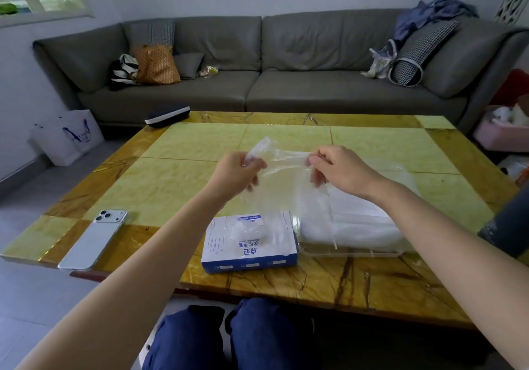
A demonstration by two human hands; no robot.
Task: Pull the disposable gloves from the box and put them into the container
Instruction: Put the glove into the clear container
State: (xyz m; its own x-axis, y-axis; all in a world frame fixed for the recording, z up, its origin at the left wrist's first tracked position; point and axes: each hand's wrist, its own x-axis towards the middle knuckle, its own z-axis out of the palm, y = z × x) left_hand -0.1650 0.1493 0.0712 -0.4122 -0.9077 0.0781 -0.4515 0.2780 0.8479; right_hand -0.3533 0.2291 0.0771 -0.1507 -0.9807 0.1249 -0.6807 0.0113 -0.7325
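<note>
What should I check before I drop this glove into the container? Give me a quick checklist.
1. Grip: left hand and right hand both pinch the glove: ok.
2. Release: the glove's lower edge hangs close over the box; whether it is free of the box: cannot tell.
3. Position: the container sits right beside the box, on the right-hand side: ok.
4. Room: a white pile already lies in the container: cannot tell.
5. Supply: the next glove sticks out of the box opening: ok.
6. Path: the phone lies far left, out of the way: ok.
</note>
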